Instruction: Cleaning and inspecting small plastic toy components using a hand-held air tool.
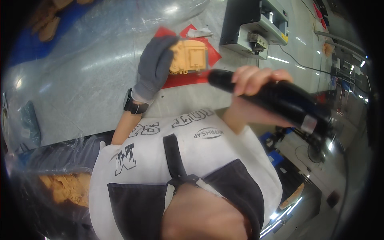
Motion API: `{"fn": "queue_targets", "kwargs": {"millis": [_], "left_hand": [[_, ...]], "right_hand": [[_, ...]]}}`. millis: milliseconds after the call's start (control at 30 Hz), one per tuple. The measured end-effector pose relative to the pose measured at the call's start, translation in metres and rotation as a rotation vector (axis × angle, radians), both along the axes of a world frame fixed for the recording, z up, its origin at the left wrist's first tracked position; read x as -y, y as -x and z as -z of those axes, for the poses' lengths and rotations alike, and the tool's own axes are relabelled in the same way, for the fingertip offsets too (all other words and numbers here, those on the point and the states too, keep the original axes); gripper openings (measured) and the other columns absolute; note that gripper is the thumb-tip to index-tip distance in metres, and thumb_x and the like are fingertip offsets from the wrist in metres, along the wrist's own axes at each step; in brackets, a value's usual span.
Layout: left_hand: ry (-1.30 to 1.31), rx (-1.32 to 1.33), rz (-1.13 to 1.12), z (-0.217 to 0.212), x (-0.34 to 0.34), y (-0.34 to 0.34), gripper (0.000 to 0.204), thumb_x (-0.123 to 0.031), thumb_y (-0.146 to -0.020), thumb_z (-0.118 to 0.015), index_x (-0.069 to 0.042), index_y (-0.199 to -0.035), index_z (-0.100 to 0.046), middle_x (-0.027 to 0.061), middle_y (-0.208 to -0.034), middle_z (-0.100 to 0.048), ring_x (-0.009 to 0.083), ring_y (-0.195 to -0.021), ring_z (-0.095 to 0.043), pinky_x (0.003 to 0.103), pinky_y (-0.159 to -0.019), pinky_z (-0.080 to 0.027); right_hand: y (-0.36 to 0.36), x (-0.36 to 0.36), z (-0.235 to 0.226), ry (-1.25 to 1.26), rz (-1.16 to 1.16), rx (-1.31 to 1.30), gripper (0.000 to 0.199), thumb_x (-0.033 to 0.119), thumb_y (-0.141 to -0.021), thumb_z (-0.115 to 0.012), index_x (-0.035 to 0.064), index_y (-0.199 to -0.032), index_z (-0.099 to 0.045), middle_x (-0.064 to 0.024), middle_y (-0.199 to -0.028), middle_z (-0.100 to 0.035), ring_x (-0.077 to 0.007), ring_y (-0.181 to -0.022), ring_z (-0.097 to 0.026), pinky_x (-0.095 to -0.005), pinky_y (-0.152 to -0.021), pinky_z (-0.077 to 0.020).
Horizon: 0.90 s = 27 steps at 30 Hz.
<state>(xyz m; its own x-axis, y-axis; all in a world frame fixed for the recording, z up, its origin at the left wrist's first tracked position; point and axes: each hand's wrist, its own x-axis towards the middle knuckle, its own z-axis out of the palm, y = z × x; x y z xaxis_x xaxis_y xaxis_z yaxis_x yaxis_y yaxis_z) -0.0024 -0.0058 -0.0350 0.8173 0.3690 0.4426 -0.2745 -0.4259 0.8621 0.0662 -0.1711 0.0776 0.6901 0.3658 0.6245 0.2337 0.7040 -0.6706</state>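
Note:
A dark grey glove covers my left hand (153,66), which grips the left side of an orange plastic housing (191,56). The housing lies on the bench, with a raised rectangular frame on its upper face and small round lugs along its near edge. My right hand (258,86), without a glove, is wrapped around a long black handheld power screwdriver (286,98). The narrow end of this tool points left, just to the right of the housing's near corner. Whether a bit touches the housing is too blurred to tell.
Red pads (186,80) lie under and around the housing. A grey and black bench machine (254,34) stands at the far right, with a cable trailing from it. Clear plastic film (108,30) spreads at left. Orange parts (70,186) fill a plastic-lined container at lower left.

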Motion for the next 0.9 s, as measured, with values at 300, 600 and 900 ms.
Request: {"fn": "queue_targets", "kwargs": {"millis": [300,600,900], "left_hand": [[0.169,-0.116,0.038,-0.004,-0.005,0.006,0.024,-0.007,-0.085,-0.042,0.001,-0.105,-0.054,0.0126,-0.101,-0.057,0.0214,-0.094,-0.054,0.028,-0.084,-0.041],[0.103,-0.123,0.038,-0.004,-0.005,0.004,0.023,-0.007,-0.084,-0.045,0.0,-0.105,-0.052,0.0126,-0.099,-0.058,0.0231,-0.091,-0.055,0.029,-0.081,-0.043],[0.094,-0.008,-0.068,0.004,-0.007,0.0,0.019,-0.009,-0.079,-0.053,-0.005,-0.096,-0.059,0.014,-0.074,-0.054,0.0295,-0.069,-0.053,0.035,-0.065,-0.044]], "right_hand": [[0.017,-0.046,0.007,0.134,-0.096,0.057,0.079,0.073,-0.072,-0.036,-0.0003,-0.101,-0.039,-0.0102,-0.058,-0.046,-0.0213,-0.043,-0.046,-0.0351,-0.047,-0.0395],[0.026,-0.052,0.014,0.222,-0.059,0.071,0.077,0.071,-0.071,-0.041,-0.0006,-0.099,-0.04,-0.0124,-0.059,-0.048,-0.023,-0.045,-0.047,-0.0364,-0.047,-0.0409],[0.013,-0.061,0.022,0.231,-0.15,0.021,0.077,0.073,-0.069,-0.043,-0.0009,-0.094,-0.042,-0.0139,-0.058,-0.049,-0.0233,-0.044,-0.047,-0.0364,-0.045,-0.0411]]}}
